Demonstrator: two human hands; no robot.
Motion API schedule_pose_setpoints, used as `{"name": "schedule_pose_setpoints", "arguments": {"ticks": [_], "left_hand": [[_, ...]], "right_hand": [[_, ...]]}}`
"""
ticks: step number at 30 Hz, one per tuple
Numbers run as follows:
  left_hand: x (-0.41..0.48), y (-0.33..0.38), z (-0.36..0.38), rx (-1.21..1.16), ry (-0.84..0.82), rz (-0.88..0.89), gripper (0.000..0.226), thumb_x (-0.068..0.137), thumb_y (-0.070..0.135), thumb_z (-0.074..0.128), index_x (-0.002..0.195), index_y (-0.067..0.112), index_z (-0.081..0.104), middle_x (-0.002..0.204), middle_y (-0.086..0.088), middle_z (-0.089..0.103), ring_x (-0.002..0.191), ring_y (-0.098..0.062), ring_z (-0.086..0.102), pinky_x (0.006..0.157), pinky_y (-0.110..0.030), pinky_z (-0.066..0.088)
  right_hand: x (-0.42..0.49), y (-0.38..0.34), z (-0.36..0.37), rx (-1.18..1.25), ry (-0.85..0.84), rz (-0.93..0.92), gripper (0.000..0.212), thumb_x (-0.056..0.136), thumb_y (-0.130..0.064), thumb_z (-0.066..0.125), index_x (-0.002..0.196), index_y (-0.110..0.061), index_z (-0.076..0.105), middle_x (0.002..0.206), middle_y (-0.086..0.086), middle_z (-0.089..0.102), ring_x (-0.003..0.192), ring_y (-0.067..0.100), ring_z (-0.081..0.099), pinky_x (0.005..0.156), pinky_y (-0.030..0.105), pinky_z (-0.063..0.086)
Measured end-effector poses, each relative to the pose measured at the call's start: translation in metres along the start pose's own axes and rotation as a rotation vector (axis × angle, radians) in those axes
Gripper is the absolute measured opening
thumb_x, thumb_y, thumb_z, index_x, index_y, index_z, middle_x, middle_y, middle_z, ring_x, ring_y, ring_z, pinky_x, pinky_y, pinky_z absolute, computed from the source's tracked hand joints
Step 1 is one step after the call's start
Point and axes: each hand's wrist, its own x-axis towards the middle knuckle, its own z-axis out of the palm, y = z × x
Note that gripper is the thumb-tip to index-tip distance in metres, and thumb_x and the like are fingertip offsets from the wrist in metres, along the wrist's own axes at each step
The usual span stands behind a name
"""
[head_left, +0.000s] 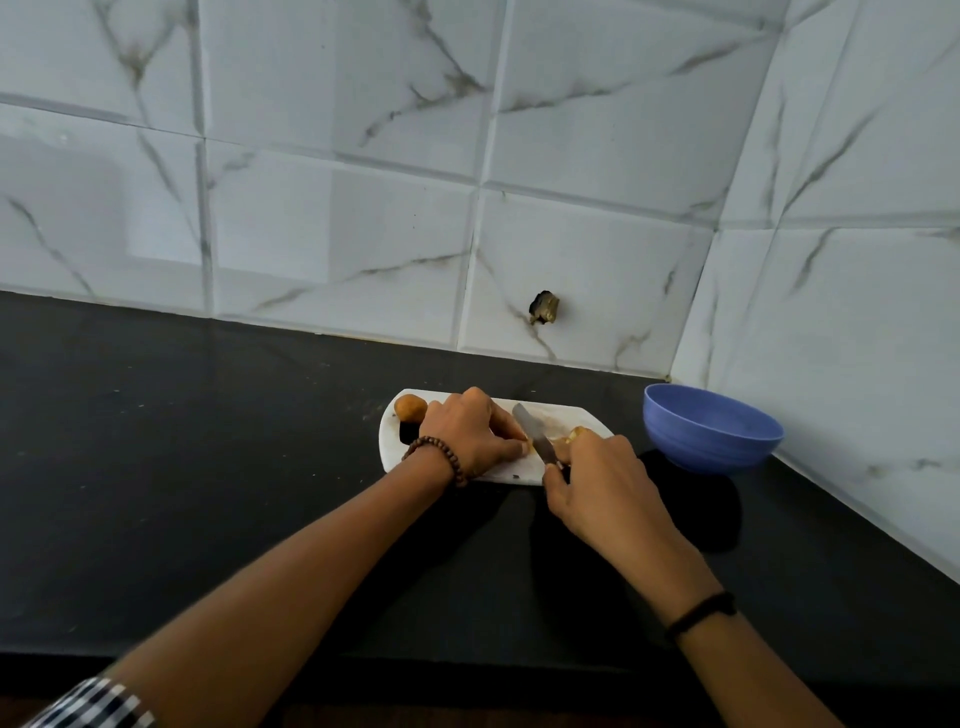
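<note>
A yellow-brown piece of food (525, 446) is being held down near the middle of a white cutting board (501, 472) by the left hand (470, 434), with curled fingertips being pressed onto it. A knife (532, 434) is being gripped by its handle in the right hand (602, 480), fingers clamped round it. The blade is being laid at a tilt against the piece, just beside the left fingertips. A second cut piece (571, 435) is being partly hidden by the right hand. A round brown lump (410, 406) is being left at the board's far left corner. The board is being carried by a black counter (208, 467), near a blue bowl (711, 428) on its right.
</note>
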Motion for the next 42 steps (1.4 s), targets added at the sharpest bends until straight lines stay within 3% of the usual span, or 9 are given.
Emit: {"name": "schedule_pose_setpoints", "arguments": {"ticks": [3, 8, 12, 19, 24, 28, 33, 37, 42], "left_hand": [[-0.001, 0.000, 0.000, 0.001, 0.004, 0.005, 0.008, 0.080, 0.039, 0.074, 0.082, 0.032, 0.077, 0.083, 0.014, 0.073, 0.085, -0.008, 0.063, 0.093, -0.042, 0.049], [-0.002, -0.001, 0.000, 0.015, 0.017, 0.011, 0.010, 0.079, 0.041, 0.074, 0.081, 0.032, 0.077, 0.084, 0.013, 0.073, 0.087, -0.008, 0.063, 0.093, -0.042, 0.049], [-0.002, 0.000, 0.000, 0.010, 0.024, 0.012, 0.010, 0.077, 0.043, 0.075, 0.077, 0.033, 0.076, 0.083, 0.012, 0.073, 0.087, -0.009, 0.064, 0.092, -0.042, 0.049], [-0.003, 0.001, -0.001, 0.022, 0.011, 0.024, 0.011, 0.078, 0.044, 0.074, 0.080, 0.033, 0.076, 0.084, 0.013, 0.073, 0.088, -0.009, 0.063, 0.094, -0.043, 0.049], [-0.002, -0.001, -0.003, 0.060, -0.011, 0.031, 0.014, 0.079, 0.046, 0.071, 0.084, 0.035, 0.075, 0.090, 0.013, 0.072, 0.090, -0.010, 0.063, 0.092, -0.042, 0.050], [0.003, 0.000, -0.004, 0.057, -0.018, 0.039, 0.018, 0.089, 0.040, 0.059, 0.100, 0.035, 0.073, 0.111, 0.009, 0.070, 0.100, -0.013, 0.060, 0.096, -0.044, 0.047], [0.008, -0.003, 0.000, 0.175, -0.182, 0.179, 0.030, 0.099, 0.031, 0.048, 0.124, 0.042, 0.060, 0.128, 0.011, 0.060, 0.116, -0.014, 0.051, 0.100, -0.045, 0.041], [0.010, -0.004, -0.002, 0.219, -0.199, 0.214, 0.026, 0.096, 0.039, 0.051, 0.119, 0.044, 0.062, 0.123, 0.011, 0.061, 0.117, -0.012, 0.046, 0.099, -0.041, 0.034], [0.011, -0.007, -0.002, 0.121, -0.162, 0.214, 0.025, 0.087, 0.050, 0.063, 0.105, 0.035, 0.070, 0.110, 0.017, 0.067, 0.112, -0.009, 0.054, 0.100, -0.043, 0.040]], "right_hand": [[0.004, -0.007, -0.003, -0.048, -0.045, 0.008, 0.031, 0.098, -0.028, 0.061, 0.125, -0.014, 0.059, 0.128, 0.011, 0.055, 0.110, 0.026, 0.061, 0.092, 0.037, 0.054], [-0.008, -0.008, -0.006, -0.094, -0.058, -0.017, 0.032, 0.098, -0.027, 0.060, 0.128, -0.014, 0.056, 0.133, 0.013, 0.050, 0.113, 0.028, 0.059, 0.088, 0.037, 0.051], [-0.022, -0.001, -0.015, -0.093, 0.002, -0.065, 0.028, 0.100, -0.027, 0.057, 0.123, -0.013, 0.054, 0.114, 0.006, 0.051, 0.102, 0.023, 0.061, 0.073, 0.029, 0.044], [-0.045, 0.018, -0.037, -0.025, -0.100, -0.066, 0.020, 0.099, -0.030, 0.059, 0.112, -0.016, 0.061, 0.103, 0.002, 0.061, 0.087, 0.015, 0.064, 0.080, 0.031, 0.058], [-0.053, 0.032, -0.060, 0.141, -0.160, -0.092, 0.025, 0.098, -0.029, 0.061, 0.123, -0.025, 0.065, 0.077, -0.002, 0.065, 0.054, 0.004, 0.061, 0.050, 0.017, 0.046], [-0.045, 0.037, -0.056, 0.267, -0.070, -0.061, 0.027, 0.099, -0.032, 0.059, 0.123, -0.022, 0.065, 0.072, 0.004, 0.066, 0.033, 0.000, 0.049, 0.041, 0.015, 0.039], [-0.029, 0.036, -0.037, 0.423, -0.010, -0.014, 0.019, 0.097, -0.033, 0.062, 0.106, -0.019, 0.069, 0.064, 0.007, 0.066, 0.030, 0.002, 0.046, 0.036, 0.016, 0.036], [-0.021, 0.037, -0.028, 0.504, 0.028, 0.024, 0.017, 0.097, -0.034, 0.063, 0.095, -0.018, 0.070, 0.058, 0.005, 0.065, 0.034, 0.006, 0.049, 0.037, 0.018, 0.039], [-0.016, 0.041, -0.021, 0.547, 0.038, 0.055, 0.017, 0.096, -0.035, 0.064, 0.102, -0.020, 0.070, 0.059, 0.005, 0.066, 0.035, 0.007, 0.050, 0.037, 0.019, 0.039]]}}
